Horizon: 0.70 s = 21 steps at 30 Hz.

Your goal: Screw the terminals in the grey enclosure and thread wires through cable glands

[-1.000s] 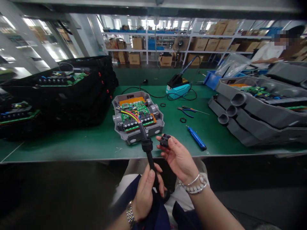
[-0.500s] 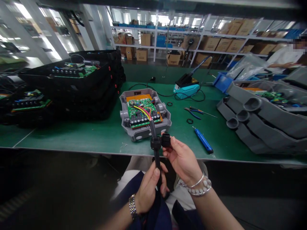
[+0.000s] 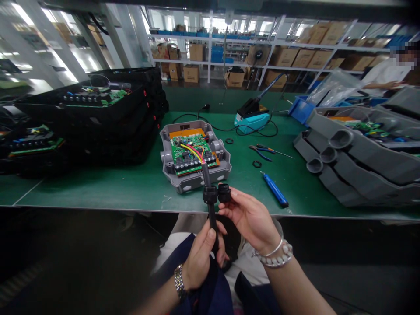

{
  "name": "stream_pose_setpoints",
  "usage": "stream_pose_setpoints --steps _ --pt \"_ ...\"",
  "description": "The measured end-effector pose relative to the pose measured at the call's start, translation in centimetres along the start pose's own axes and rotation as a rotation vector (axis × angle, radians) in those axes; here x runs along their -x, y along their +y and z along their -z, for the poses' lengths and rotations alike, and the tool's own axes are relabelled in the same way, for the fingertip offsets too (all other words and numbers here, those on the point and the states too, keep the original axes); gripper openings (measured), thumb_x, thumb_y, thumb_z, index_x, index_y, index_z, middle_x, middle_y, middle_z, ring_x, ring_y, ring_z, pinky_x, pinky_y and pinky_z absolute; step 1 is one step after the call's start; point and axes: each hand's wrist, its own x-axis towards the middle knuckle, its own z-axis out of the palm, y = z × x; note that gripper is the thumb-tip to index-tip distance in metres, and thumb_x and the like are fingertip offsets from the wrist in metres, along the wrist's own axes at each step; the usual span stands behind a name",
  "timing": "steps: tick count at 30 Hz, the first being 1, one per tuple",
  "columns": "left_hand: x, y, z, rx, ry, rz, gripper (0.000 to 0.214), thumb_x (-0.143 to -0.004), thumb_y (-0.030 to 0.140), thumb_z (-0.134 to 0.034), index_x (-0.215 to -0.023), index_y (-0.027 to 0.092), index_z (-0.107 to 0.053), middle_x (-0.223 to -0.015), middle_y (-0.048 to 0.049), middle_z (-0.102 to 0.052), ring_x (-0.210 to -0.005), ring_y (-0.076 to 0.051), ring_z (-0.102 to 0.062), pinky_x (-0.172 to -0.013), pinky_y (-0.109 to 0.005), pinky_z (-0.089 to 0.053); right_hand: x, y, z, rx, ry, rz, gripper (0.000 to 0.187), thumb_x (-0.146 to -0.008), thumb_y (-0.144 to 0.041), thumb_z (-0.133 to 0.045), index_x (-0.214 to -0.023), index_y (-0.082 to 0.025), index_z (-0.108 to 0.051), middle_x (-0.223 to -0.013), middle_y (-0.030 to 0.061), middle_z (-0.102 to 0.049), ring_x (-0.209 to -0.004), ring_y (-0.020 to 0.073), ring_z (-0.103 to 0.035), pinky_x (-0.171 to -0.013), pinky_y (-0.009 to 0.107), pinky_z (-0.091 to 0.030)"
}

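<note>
My left hand (image 3: 205, 251) is closed round a thick black cable (image 3: 212, 215) below the bench edge. A black cable gland nut (image 3: 210, 195) sits on that cable above the hand. Between the fingertips of my right hand (image 3: 251, 218) is a black threaded cable gland body (image 3: 224, 192), held close beside the nut. The cable's yellow, red and other wires (image 3: 193, 151) run onto a green circuit board (image 3: 188, 155), which lies in an open grey plastic housing (image 3: 183, 181) on the bench.
Right of the housing lie two black ring nuts (image 3: 257, 164), blue-handled pliers (image 3: 262, 152), a thin screwdriver (image 3: 277, 151) and a blue screwdriver (image 3: 274, 190). Behind is a teal soldering station (image 3: 251, 121). Black housings (image 3: 131, 127) stack at left, grey housings (image 3: 341, 175) at right. A person (image 3: 390, 72) sits far right.
The view has shifted slightly, so the bench things appear a little further left. Both hands keep their holds, and the gland body stays beside the nut.
</note>
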Motion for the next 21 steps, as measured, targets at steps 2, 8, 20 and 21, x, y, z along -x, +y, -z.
stream_pose_setpoints --steps 2,8,20,21 --pt "0.0 0.0 -0.1 0.003 -0.001 -0.007 0.041 -0.106 0.052 -0.034 -0.112 0.015 -0.051 -0.057 0.0049 -0.049 -0.047 -0.011 -0.05 -0.064 -0.03 -0.056 0.1 0.0 0.1 -0.003 -0.012 -0.001 0.026 -0.084 -0.027 -0.079 -0.106 -0.012 -0.078 -0.094 0.0081 -0.072 -0.076 0.014 -0.068 -0.069 0.024 -0.061" --pt "0.2 -0.4 0.0 0.027 0.005 -0.003 0.041 -0.106 0.053 -0.035 -0.111 0.016 -0.051 -0.057 0.0061 -0.044 -0.047 -0.009 -0.045 -0.065 -0.028 -0.054 0.3 0.1 0.1 -0.009 -0.024 -0.005 0.031 -0.084 -0.028 -0.08 -0.111 -0.013 -0.077 -0.095 0.008 -0.073 -0.077 0.0138 -0.067 -0.071 0.025 -0.06" --pt "0.8 1.3 -0.8 0.058 0.048 0.129 0.034 -0.103 0.054 -0.039 -0.109 0.026 -0.057 -0.062 0.0028 -0.039 -0.054 -0.013 -0.039 -0.072 -0.038 -0.047 0.6 0.2 0.1 -0.002 -0.016 -0.009 0.031 -0.085 -0.029 -0.079 -0.113 -0.014 -0.077 -0.093 0.009 -0.072 -0.076 0.0141 -0.066 -0.07 0.025 -0.06" --pt "0.8 1.4 -0.8 0.056 0.045 0.127 0.035 -0.103 0.056 -0.039 -0.108 0.026 -0.057 -0.062 0.0028 -0.038 -0.053 -0.014 -0.039 -0.071 -0.038 -0.047 0.6 0.2 0.0 -0.003 -0.014 -0.009 0.032 -0.085 -0.029 -0.079 -0.112 -0.014 -0.077 -0.093 0.0089 -0.072 -0.076 0.0141 -0.066 -0.069 0.025 -0.06"
